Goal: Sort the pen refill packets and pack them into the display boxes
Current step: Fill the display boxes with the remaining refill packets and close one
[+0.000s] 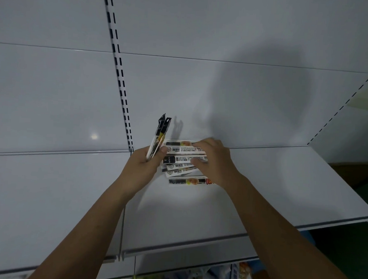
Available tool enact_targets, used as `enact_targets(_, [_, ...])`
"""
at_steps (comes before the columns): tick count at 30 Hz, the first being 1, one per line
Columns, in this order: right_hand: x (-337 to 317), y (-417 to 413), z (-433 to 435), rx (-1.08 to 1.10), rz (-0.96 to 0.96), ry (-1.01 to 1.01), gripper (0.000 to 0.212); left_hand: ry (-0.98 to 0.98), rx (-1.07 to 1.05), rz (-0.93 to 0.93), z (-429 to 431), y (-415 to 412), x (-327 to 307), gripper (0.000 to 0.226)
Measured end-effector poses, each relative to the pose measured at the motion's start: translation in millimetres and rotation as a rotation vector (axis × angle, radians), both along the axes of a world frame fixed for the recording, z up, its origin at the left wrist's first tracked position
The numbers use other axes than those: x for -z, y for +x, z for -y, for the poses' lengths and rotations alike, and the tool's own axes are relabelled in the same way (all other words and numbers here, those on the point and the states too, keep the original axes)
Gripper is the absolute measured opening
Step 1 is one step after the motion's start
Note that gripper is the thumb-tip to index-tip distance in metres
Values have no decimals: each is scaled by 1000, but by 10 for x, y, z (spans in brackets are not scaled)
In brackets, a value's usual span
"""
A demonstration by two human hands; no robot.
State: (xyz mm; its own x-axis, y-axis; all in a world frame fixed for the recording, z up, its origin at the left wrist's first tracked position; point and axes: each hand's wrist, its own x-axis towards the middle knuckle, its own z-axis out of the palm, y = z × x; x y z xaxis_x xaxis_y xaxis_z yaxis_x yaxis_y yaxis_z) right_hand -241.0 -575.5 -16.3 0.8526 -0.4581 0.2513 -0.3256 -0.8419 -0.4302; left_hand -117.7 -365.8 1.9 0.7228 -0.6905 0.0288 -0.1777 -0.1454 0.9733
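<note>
Pinching two pen refill packets (158, 138) upright in the left hand (142, 165). Resting the right hand (214, 160) on a fanned pile of packets (180, 163) lying on the white shelf (283, 187); gripping or merely touching, impossible telling. Probably risking slick packets sliding apart and mixing kinds under a hasty drag.

Dim, bluish light leaves a brighter pool on the white shelf (186, 203), a large soft shadow on the back panel (266, 90) and a small glare spot at left, with motion blur on the right hand (214, 162) and wide-angle bending at the edges
</note>
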Motion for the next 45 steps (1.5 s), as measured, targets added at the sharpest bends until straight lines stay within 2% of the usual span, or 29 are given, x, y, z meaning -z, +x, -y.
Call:
enact_targets(4, [36,67,16,-36,-39,-30,44,23,-14,-6,-29,22,34,42])
enact_targets(12, [34,115,35,-75,-56,-87,14,31,-28,0,-94,15,46,42])
enact_targets(18, [21,86,74,-123,-62,-138,8,26,-34,8,-126,6,17,41])
enact_targets(23, [-203,-38,59,-146,2,-160,13,1,-18,31,-148,25,-21,41])
enact_targets(27, [-414,-148,18,-165,-81,-100,21,3,-17,59,-117,63,-90,45])
enact_targets(29, [-482,-204,-9,-181,-125,-116,21,-2,-26,50,-93,90,-148,39])
enact_targets(32, [-571,-263,-63,-237,-172,-124,25,33,5,-48,-45,111,-287,40])
enact_targets(34, [-605,-255,-99,-293,-135,-153,31,71,95,-111,6,101,-372,52])
enact_targets(36, [-654,-207,-160,-331,-103,-218,38,168,195,-37,65,61,-454,56])
enact_targets(39, [-715,-141,-263,-346,-21,-229,40,249,375,115,146,-29,-533,25])
enact_targets(41, [-736,-103,-321,-334,60,-177,39,252,431,187,182,-63,-537,16])
enact_targets(44, [-714,-56,-366,-255,252,-24,18,168,421,172,195,-72,-509,24])
enact_targets(45, [-707,-54,-383,-207,323,49,18,160,409,166,190,-70,-497,26])
